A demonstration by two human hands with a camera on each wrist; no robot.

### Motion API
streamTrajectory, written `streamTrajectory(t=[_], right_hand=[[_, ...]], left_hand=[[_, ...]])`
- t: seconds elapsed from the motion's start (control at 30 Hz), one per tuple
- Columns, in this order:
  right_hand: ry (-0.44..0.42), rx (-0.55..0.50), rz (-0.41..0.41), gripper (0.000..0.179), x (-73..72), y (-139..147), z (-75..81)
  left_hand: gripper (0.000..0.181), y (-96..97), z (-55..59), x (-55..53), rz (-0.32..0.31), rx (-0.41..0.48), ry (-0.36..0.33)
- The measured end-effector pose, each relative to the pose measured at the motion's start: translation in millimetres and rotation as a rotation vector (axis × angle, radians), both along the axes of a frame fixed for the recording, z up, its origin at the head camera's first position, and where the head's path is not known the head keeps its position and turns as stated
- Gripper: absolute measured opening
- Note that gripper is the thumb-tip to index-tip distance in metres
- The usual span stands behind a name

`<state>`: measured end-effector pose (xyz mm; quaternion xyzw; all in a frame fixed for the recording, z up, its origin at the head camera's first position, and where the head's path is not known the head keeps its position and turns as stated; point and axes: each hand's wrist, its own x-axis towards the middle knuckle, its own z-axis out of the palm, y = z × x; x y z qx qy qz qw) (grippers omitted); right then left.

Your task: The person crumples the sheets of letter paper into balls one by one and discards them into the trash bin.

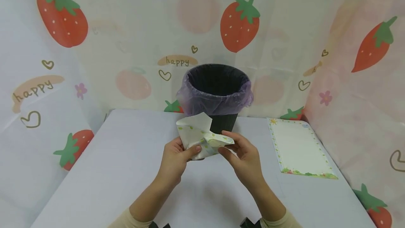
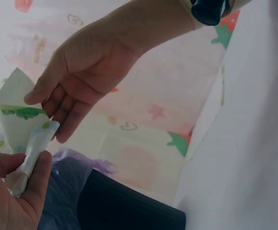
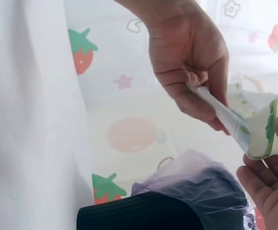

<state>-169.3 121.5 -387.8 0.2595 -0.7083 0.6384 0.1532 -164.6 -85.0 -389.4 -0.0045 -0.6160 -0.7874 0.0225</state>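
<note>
A folded sheet of white paper (image 1: 202, 134) with small green printed marks is held between both hands over the table, its upper left flap standing up. My left hand (image 1: 175, 161) grips its lower left part, thumb on the near face and fingers behind. At the right end, the thumb and fingers of my right hand (image 1: 245, 157) pinch a narrow folded flap. A green printed border crosses the paper (image 3: 256, 134) in the right wrist view. From the left wrist camera, the paper (image 2: 19, 115) shows a pointed corner by the right hand (image 2: 88, 72).
Behind the paper stands a black bin (image 1: 221, 124) lined with a purple plastic bag (image 1: 215, 103). A flat white sheet with a decorated border (image 1: 300, 147) lies at the table's right. Strawberry-printed cloth (image 1: 142, 27) encloses the white table (image 1: 110, 171).
</note>
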Motion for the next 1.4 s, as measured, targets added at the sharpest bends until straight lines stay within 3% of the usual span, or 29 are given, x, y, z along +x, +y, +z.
streamTrajectory(t=[0.2,0.3,0.53,0.63,0.8,1.1,1.4], right_hand=[[0.198,-0.031,-0.027,0.058,-0.2,-4.2,-0.8],[0.3,0.006,-0.026,0.065,-1.3,-5.6,-0.7],[0.481,0.36,-0.029,0.093,-6.1,-7.0,-8.3],[0.501,0.426,-0.029,0.095,-8.5,-8.1,-14.3],[0.464,0.427,-0.078,0.094,-8.3,-7.8,-16.0],[0.261,0.43,-0.06,0.105,1.2,-3.6,-8.2],[0.19,0.357,-0.056,0.097,8.9,-8.1,-2.1]], left_hand=[[0.034,-6.3,1.6,-2.6,0.027,0.034,-0.021],[0.034,-8.4,2.7,-2.9,0.018,0.049,-0.022],[0.038,-7.3,4.9,-0.7,-0.04,0.012,-0.038],[0.04,-4.4,5.3,1.6,-0.059,-0.035,-0.039],[0.042,0.5,7.6,6.2,-0.122,-0.068,-0.012],[0.05,-5.4,15.8,15.0,-0.336,-0.143,0.132],[0.034,-3.6,13.9,18.0,-0.334,-0.162,0.185]])
